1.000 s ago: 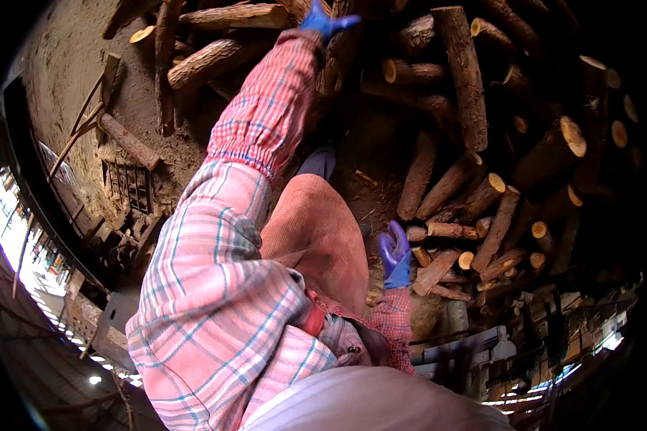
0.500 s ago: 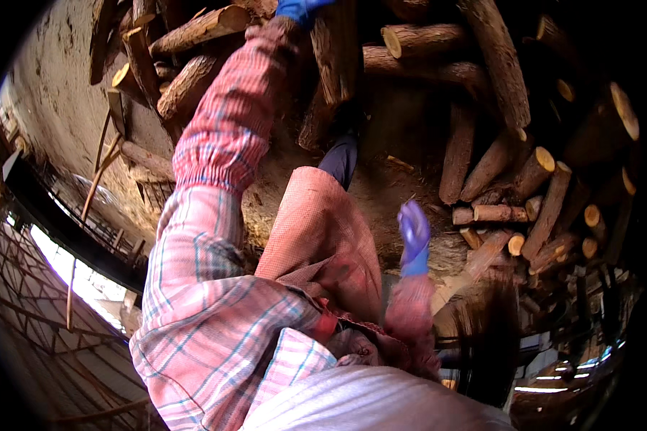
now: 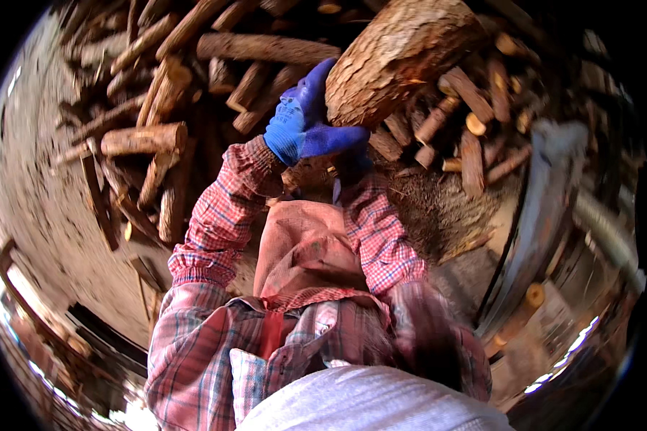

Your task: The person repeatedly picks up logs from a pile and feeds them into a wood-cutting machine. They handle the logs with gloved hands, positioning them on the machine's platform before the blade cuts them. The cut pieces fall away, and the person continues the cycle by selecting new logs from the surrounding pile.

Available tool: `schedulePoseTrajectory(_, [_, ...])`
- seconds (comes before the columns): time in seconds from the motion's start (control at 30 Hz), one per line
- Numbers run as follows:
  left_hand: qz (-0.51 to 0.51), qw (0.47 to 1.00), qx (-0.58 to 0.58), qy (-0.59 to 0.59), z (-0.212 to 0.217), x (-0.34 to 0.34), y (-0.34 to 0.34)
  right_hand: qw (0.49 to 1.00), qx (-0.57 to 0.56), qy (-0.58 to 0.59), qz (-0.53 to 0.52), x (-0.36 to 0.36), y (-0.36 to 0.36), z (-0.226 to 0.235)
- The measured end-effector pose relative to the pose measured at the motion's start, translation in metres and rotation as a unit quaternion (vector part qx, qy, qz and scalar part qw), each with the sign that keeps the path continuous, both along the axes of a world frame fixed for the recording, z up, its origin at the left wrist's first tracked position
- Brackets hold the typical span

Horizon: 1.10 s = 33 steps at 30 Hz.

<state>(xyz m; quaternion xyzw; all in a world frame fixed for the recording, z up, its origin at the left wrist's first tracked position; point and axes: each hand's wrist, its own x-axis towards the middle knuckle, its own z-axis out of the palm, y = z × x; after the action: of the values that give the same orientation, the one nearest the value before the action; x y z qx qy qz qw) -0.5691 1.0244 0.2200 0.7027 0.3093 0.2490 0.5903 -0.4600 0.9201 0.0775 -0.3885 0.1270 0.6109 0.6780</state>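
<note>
Under me the ground (image 3: 47,215) is bare, packed dirt, paler on my left. A big heap of cut logs (image 3: 158,136) lies on it, spreading from the far left across to the far right, bark on and sawn ends showing pale. Nearer on my right, wood chips and bark litter (image 3: 438,208) cover the dirt beside the pile.

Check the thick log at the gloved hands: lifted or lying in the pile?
Lifted. The thick log is tilted above the woodpile, blue-gloved left hand gripping its near end; right hand mostly hidden.
</note>
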Motion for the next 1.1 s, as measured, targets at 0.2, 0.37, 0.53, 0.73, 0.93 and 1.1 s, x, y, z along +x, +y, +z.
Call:
schedulePoseTrajectory(0.2, [-0.072,0.930,0.344,0.109,0.148,0.080,-0.075,0.965,0.133,0.045,-0.222,0.122,-0.048,0.148])
schedulePoseTrajectory(0.37, [-0.076,0.840,0.536,-0.022,0.228,0.204,-0.118,0.925,0.301,0.013,-0.234,0.218,-0.119,0.284])
schedulePoseTrajectory(0.53, [-0.385,0.821,0.416,-0.069,0.300,0.344,-0.162,0.837,0.149,-0.389,-0.356,0.306,-0.237,0.295])
schedulePoseTrajectory(0.73, [-0.643,0.691,0.329,-0.018,0.343,0.517,-0.261,0.747,0.157,-0.466,-0.448,0.346,-0.371,0.367])
schedulePoseTrajectory(0.93, [-0.708,0.599,0.373,-0.017,0.247,0.672,-0.402,0.841,-0.003,-0.380,-0.385,0.347,-0.431,0.340])
schedulePoseTrajectory(1.1, [-0.450,0.627,0.584,-0.252,0.184,0.636,-0.465,0.780,-0.084,-0.619,0.020,0.284,-0.384,0.289])
